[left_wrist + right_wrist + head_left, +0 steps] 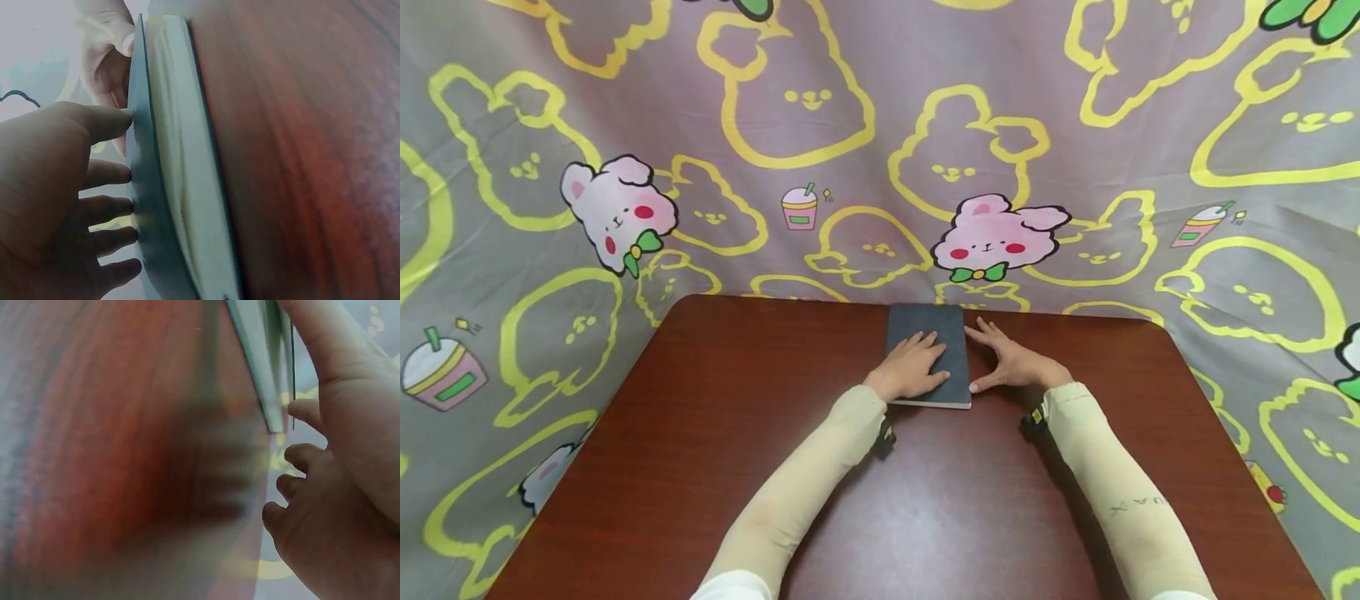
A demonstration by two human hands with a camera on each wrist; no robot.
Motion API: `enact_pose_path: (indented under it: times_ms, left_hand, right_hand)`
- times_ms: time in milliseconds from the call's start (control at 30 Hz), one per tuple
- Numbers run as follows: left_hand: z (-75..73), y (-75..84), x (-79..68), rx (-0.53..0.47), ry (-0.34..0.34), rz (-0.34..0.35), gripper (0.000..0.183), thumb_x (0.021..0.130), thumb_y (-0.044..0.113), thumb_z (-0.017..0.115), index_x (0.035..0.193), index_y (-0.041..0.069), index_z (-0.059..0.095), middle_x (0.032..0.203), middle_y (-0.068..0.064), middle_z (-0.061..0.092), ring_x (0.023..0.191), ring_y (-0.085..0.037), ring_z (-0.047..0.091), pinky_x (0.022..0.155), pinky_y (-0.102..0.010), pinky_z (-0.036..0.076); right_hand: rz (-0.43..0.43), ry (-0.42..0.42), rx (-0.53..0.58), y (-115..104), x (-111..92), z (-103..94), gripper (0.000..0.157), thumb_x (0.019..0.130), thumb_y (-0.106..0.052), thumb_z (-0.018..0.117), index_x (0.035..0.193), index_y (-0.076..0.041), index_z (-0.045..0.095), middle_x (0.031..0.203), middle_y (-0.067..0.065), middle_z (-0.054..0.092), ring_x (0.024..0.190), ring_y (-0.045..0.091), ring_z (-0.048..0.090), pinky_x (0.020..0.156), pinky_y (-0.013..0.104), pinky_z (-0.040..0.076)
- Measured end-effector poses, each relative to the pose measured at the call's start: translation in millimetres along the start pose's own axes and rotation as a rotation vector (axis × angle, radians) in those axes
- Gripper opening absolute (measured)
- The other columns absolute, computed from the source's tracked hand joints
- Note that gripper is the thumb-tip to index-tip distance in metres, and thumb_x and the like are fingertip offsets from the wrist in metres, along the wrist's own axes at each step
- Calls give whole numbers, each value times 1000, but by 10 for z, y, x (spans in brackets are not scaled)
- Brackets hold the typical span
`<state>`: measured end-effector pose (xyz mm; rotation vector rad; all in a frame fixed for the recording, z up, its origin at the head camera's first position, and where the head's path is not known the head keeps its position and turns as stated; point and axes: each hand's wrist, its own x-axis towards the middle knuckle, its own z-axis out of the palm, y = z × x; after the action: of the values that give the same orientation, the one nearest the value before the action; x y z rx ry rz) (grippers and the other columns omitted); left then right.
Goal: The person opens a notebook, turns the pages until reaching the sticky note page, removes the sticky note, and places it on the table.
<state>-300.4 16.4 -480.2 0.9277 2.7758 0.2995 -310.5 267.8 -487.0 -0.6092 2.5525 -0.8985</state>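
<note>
Head view, L to R: cream L sleeve (pixel 797 492), L hand (pixel 913 367) lying on a notebook (pixel 952 327), fingers straight & apart; then R hand (pixel 1015 364) just beside its R edge, fingers apart, slightly bent, thumb out, can't tell if touching; then R sleeve (pixel 1120 475) w/ small dk marks, seen only here. Notebook's at the far side of the brown table (pixel 700 433), approx. mid, near the patterned cloth (pixel 850 75). L wrist view adds what head view doesn't: front cover (pixel 147 144) bowed off the pages (pixel 190 156), slight gap b/w. R wrist view gets just one end of the notebook, R hand's fingers at the far side of it.

Count: 1 notebook, 2 hands, 2 sleeves, 2 blk wrist devices (pixel 885 437), 1 table.

Notebook: rect., dk grey-blue, plain cover, pale page edges, lying flat, short edge twd person.
</note>
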Motion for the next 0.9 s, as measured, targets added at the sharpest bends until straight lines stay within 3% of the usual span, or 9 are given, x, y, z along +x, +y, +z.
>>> enact_pose_path:
  times_ms: [233,567,900]
  left_hand:
    - [-88,31,-29,-5,56,39,61,105,45,50,155,11,44,165,-14,31,154,-32,28,124,-48,27]
    - [-196,54,-17,-26,145,64,58,106,45,48,153,12,47,166,-16,27,155,-35,23,125,-49,25]
    - [-313,126,-14,-13,300,69,60,104,51,46,152,15,49,166,-14,28,156,-34,21,125,-52,24]
  right_hand:
    - [-35,7,12,-75,-27,-119,112,79,-39,88,164,-18,18,171,17,-5,155,44,-8,117,72,19]
    - [-56,48,-40,-242,-22,-229,114,77,-43,88,164,-16,19,170,20,-2,156,43,-6,117,71,20]
    - [-153,84,-51,-463,51,-255,109,82,-34,86,164,-10,18,171,19,0,155,46,-5,118,72,15]
